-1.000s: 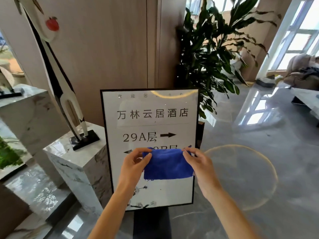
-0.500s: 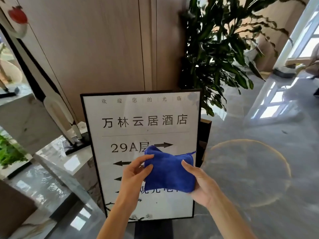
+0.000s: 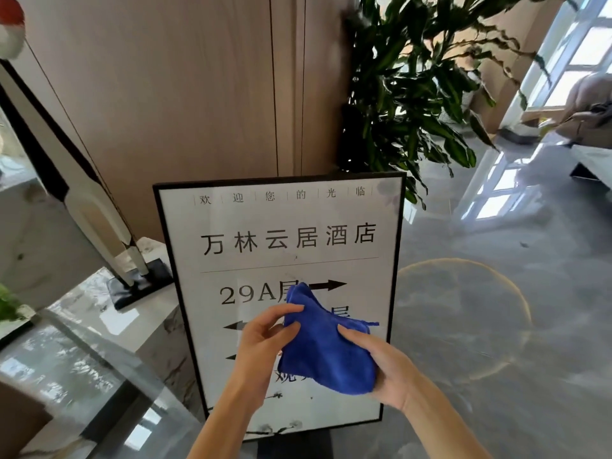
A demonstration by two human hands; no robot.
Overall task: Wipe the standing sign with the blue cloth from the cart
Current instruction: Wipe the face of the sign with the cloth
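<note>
The standing sign point(image 3: 281, 240), a white board with black lettering and arrows in a black frame, stands upright right in front of me. In front of its lower half I hold a bunched blue cloth point(image 3: 326, 352). My left hand point(image 3: 265, 342) pinches the cloth's upper left edge between thumb and fingers. My right hand point(image 3: 381, 366) cups the cloth from below and the right, thumb on top. The cloth hides part of the sign's lower text. I cannot tell whether the cloth touches the sign.
A white marble pedestal point(image 3: 99, 313) with a tall black-and-white sculpture point(image 3: 99, 213) stands left of the sign. Behind the sign are a wood-panelled wall point(image 3: 198, 94) and a large leafy plant point(image 3: 414, 94). Glossy grey floor point(image 3: 496, 326) spreads to the right.
The cloth went from stretched flat between both hands to bunched in my right palm. The view has moved closer and lower, so the sign looks larger.
</note>
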